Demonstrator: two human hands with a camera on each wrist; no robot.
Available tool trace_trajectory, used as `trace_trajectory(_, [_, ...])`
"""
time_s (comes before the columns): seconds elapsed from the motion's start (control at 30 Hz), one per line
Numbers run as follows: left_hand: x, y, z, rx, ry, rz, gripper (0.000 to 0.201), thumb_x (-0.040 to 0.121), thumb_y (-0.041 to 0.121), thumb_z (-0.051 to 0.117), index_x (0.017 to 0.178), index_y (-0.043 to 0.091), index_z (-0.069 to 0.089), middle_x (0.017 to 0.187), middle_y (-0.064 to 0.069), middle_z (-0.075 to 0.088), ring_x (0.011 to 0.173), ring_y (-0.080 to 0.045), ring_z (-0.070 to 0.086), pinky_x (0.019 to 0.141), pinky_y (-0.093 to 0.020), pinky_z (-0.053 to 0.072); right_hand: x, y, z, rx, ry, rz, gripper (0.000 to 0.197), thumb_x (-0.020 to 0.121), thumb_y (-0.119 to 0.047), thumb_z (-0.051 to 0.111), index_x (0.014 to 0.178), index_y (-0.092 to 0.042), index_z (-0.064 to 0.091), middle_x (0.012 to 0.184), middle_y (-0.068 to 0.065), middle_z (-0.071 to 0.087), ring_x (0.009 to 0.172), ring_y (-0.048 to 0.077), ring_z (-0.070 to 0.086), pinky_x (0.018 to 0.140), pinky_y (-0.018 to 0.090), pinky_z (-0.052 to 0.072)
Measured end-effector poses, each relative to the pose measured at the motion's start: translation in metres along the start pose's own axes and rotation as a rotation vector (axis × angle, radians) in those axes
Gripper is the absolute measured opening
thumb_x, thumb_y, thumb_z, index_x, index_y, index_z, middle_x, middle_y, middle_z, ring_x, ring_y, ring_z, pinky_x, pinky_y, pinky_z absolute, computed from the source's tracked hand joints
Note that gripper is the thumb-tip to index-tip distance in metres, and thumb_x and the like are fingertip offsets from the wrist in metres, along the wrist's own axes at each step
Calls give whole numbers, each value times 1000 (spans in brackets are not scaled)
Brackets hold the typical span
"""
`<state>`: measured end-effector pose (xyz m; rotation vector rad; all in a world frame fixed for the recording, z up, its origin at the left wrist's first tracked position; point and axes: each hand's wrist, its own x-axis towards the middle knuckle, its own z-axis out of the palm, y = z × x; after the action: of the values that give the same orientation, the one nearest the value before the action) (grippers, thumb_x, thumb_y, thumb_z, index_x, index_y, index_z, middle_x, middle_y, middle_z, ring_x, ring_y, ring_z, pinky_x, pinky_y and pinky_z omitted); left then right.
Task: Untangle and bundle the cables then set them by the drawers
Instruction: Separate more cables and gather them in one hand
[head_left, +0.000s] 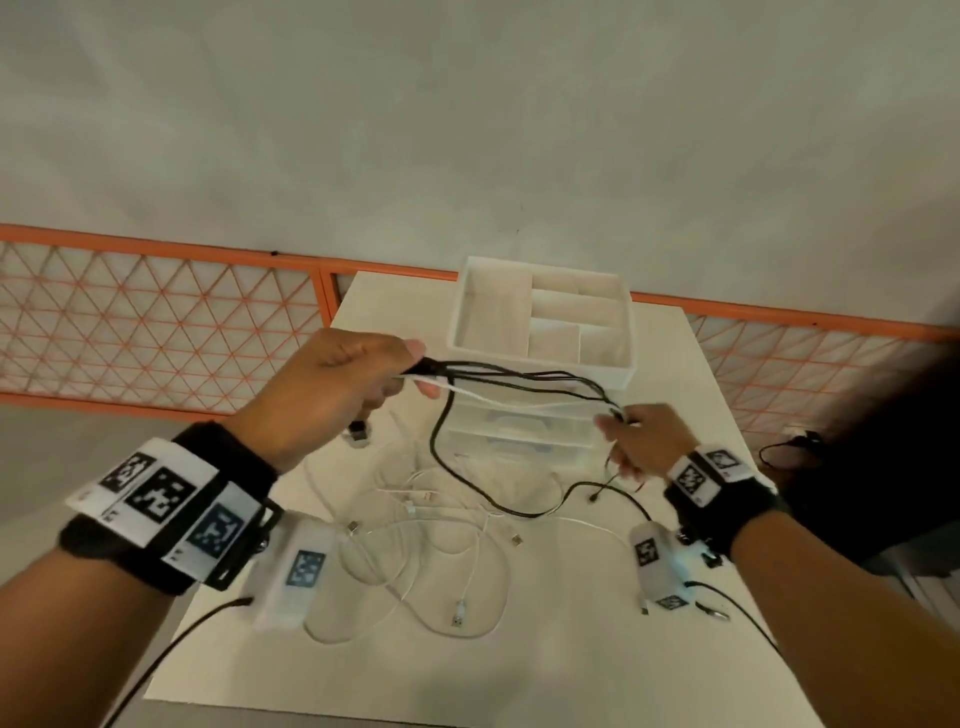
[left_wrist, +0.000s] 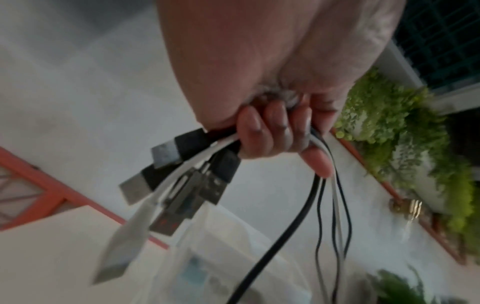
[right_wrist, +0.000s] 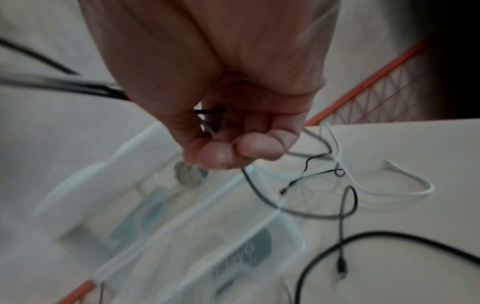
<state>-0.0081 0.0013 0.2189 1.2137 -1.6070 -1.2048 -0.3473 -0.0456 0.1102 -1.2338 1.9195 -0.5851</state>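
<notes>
A bunch of black and white cables (head_left: 519, 382) is held stretched above the worktop (head_left: 691, 415) between both hands. The plug ends are gripped in the curled left hand (head_left: 337, 384); the far end is pinched by the right hand (head_left: 644, 441). The drawers (head_left: 540, 332) stand at the far edge (fronts partly hidden by the cables). Loose white cables (head_left: 431, 561) lie tangled at the near edge; the wrist views are blurred.

Smooth black and white plastic-sheathed cables (head_left: 519, 376), dull metal plugs (left_wrist: 166, 153), translucent plastic drawers (head_left: 519, 426), matt white table (head_left: 691, 415)
</notes>
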Motion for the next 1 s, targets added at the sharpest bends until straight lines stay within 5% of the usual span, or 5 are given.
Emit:
trace_trajectory(0.13, [-1,-28,6,343,-143,-146,35,99,36,52,81,22,80,75,9,67,40,-2,40,44,-15,26,14,1,-33,212,291,-105,11,89,-7,68,88,-18,68,82,22,75,47,24,59,48,30,48])
trace_trajectory(0.37, [8,-53,36,444,-73,-70,36,100,40,48,78,32,76,43,9,32,37,-8,33,45,-19,27,-36,-10,-3,-3,-256,-226,83,76,-17,87,142,-41,43,60,6,60,48,16,49,53,28,44])
trace_trajectory(0.5, [16,-32,64,369,-193,134,37,99,47,48,80,33,76,55,0,57,53,-10,50,60,-29,41,-75,-58,43,79,-456,-447,51,80,-23,85,126,-29,62,49,-14,49,43,8,39,45,21,37])
trace_trajectory(0.67, [15,-13,51,305,-99,335,62,97,50,49,77,-8,62,57,-5,35,51,-14,33,53,-22,30,-42,-41,44,15,-271,-185,37,90,-35,73,85,1,67,50,2,53,40,16,45,43,24,39])
trace_trajectory(1.0, [9,-77,12,788,-286,-298,36,104,29,41,104,17,75,68,10,58,57,-3,48,52,-13,35,5,8,-16,-19,337,-189,10,86,-33,75,83,-30,67,80,-1,74,65,19,72,58,27,51])
